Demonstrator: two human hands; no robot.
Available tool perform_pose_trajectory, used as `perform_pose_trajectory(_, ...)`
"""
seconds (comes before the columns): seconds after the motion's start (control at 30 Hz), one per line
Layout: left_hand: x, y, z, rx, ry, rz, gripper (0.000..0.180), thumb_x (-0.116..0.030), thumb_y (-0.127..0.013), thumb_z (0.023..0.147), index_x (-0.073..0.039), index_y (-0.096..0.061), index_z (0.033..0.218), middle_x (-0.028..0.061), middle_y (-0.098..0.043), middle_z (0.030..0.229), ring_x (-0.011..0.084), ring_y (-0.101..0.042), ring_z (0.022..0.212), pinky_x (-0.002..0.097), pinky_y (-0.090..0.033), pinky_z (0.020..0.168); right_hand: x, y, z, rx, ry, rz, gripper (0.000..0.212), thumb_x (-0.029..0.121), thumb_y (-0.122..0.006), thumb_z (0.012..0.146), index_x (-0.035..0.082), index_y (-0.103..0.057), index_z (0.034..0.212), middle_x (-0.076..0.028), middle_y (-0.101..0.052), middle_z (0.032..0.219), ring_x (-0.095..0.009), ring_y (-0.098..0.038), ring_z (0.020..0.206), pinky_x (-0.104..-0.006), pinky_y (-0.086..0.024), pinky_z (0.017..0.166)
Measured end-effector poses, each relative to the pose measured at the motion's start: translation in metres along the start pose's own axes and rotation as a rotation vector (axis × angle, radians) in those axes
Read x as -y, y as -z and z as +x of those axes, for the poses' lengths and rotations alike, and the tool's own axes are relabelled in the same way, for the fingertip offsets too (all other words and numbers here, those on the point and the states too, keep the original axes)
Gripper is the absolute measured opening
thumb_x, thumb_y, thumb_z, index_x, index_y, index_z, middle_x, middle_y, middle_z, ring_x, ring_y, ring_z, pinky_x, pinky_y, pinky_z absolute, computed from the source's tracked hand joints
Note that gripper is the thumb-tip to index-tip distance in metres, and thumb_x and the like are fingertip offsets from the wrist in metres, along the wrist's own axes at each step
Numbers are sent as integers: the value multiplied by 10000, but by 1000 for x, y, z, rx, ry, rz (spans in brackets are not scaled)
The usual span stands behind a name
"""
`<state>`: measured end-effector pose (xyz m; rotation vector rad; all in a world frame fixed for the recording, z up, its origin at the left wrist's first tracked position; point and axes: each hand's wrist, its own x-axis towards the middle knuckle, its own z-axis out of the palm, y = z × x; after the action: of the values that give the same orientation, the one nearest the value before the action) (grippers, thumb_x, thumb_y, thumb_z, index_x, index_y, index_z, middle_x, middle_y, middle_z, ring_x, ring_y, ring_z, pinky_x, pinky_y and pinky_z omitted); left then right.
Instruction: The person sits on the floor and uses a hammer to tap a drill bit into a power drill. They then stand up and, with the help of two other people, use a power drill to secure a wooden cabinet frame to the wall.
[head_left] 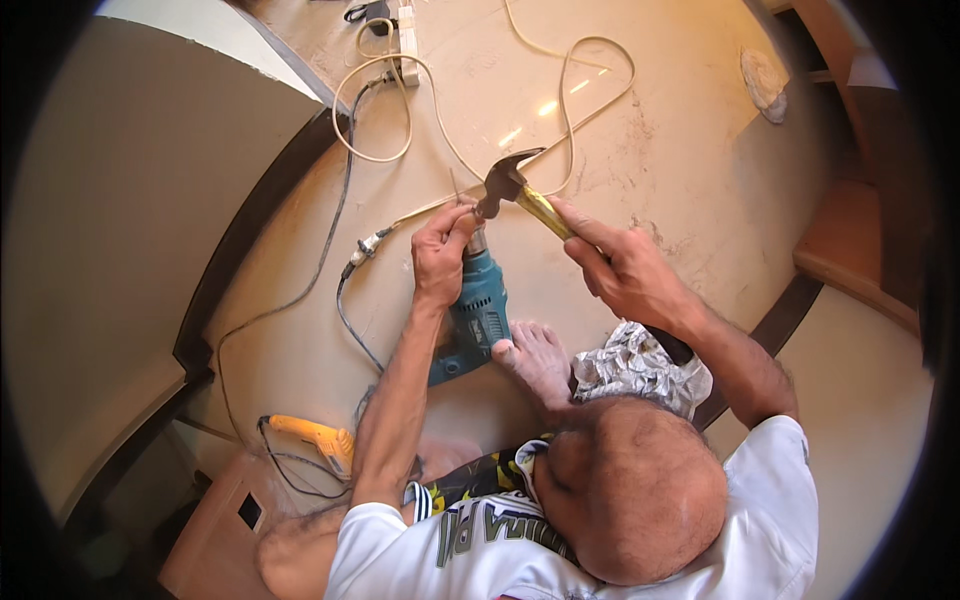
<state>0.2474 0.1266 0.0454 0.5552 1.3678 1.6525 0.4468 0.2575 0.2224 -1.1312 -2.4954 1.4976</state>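
Observation:
A teal power drill [481,302] lies on the floor, its metal chuck pointing away from me and a thin bit standing out past it. The fingers of my left hand [438,262] are closed at the chuck end; a small piece pinched there would be hidden by them. My right hand [632,268] grips a claw hammer [542,208] by its yellow handle. The dark hammer head is right at my left fingertips, by the chuck; whether it touches metal I cannot tell. My bare foot [537,362] rests against the drill's body.
A cream cable [628,75] loops across the dusty floor, and a white power strip [408,48] lies at the far side. Dark cords run down the left. An orange power tool [315,440] lies near left. Crumpled paper [640,362] sits by my right forearm. Wooden shelving [850,235] stands right.

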Motion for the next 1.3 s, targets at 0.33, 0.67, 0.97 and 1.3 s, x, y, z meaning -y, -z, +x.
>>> perform_pose_trajectory(0.33,6,2,-4,6,72,-24,279,-196,-691,1041,51,-734,1165,73,-709,1127,141,-676,978,283,-546,902,-10,-10,-2,-8,74,-78,452,140,-633,1050,81,-575,1495,-124,-567,639,-134,-542,552,-359,-481,535)
perform_pose_trajectory(0.67,9,7,-10,58,9,-238,232,-179,-704,1023,36,-750,1098,84,-680,1188,177,-669,1001,323,-554,944,-19,-20,-4,-89,41,72,472,188,-589,1083,69,-523,1535,-35,-551,602,-99,-479,446,-309,-426,430)
perform_pose_trajectory(0.97,4,7,-4,51,59,-255,254,-203,-680,1043,20,-759,1138,93,-692,1257,176,-666,1095,307,-527,987,-78,-103,45,-40,-88,864,509,131,-762,968,39,-418,1332,-123,-678,1048,-185,-694,942,-335,-582,791)
perform_pose_trajectory(1.3,-19,19,-4,90,149,-227,244,-212,-647,1059,2,-752,1111,136,-670,1362,211,-645,1207,362,-529,1055,-77,-144,72,198,-145,1278,753,124,-792,928,99,-310,1507,-43,-620,1077,-151,-633,986,-301,-527,854)
